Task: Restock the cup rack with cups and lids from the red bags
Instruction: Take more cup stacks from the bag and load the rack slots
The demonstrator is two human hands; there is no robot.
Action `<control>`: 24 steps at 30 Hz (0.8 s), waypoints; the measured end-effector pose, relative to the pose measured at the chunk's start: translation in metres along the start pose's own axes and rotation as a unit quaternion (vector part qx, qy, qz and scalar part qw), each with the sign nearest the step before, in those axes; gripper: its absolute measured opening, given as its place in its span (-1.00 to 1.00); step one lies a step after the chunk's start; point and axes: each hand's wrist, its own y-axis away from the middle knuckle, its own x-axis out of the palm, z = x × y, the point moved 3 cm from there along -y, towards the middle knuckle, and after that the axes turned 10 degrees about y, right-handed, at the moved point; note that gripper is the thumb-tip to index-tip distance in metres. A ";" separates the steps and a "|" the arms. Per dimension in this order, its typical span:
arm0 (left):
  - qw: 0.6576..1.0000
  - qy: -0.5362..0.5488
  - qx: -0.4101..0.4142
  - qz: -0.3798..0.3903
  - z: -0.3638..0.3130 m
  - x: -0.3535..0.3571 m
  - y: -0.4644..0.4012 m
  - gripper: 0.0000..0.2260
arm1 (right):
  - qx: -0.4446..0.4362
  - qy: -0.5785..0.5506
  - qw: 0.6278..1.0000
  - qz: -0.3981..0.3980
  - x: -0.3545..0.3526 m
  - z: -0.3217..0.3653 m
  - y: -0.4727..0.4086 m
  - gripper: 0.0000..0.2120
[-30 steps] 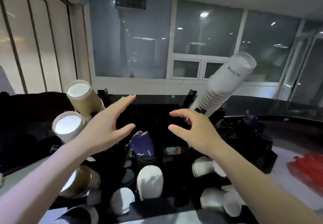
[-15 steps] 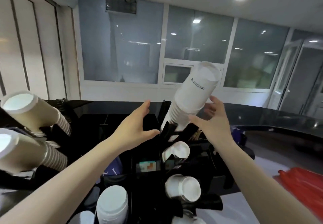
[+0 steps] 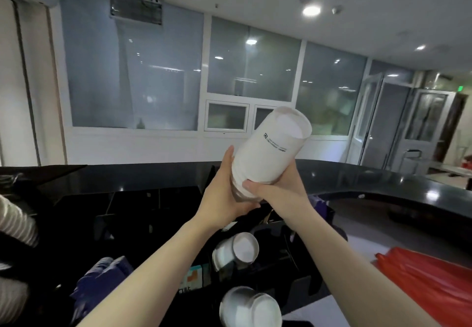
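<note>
Above the rack (image 3: 158, 214), one cup stack (image 3: 270, 153) is held tilted, gripped at its lower end by the left hand (image 3: 224, 199) and right hand (image 3: 278, 194). Thin paper is judged light and crushable, so the ribbed rims are best gripped. Two more stacks (image 3: 236, 250) are seen below; one red bag (image 3: 431, 283) lies on the desk's right edge.

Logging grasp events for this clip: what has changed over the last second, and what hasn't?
Both hands closed in from open, empty poses onto the tilted stack of white paper cups: the left hand now cups its left side and the right hand grips it from the right. The stack stays tilted up to the right over the black cup rack; the red plastic bag is unmoved.
</note>
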 end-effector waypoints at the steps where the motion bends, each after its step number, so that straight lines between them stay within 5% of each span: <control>1: 1.000 -0.006 0.011 -0.011 0.001 0.002 0.000 0.07 | 0.002 0.001 1.000 -0.007 0.000 0.000 0.000 -0.17; 6: 0.998 -0.009 0.051 -0.040 -0.002 0.007 0.002 -0.18 | -0.008 0.011 0.999 -0.045 -0.001 -0.001 0.003 -0.24; 20: 0.997 -0.056 0.033 -0.046 -0.011 -0.004 0.020 -0.18 | -0.096 -0.087 0.988 -0.082 -0.056 0.034 0.049 -0.18; 24: 0.985 0.025 0.079 -0.153 -0.038 0.001 0.062 -0.66 | -0.094 -0.099 0.989 -0.051 -0.067 0.016 0.078 -0.24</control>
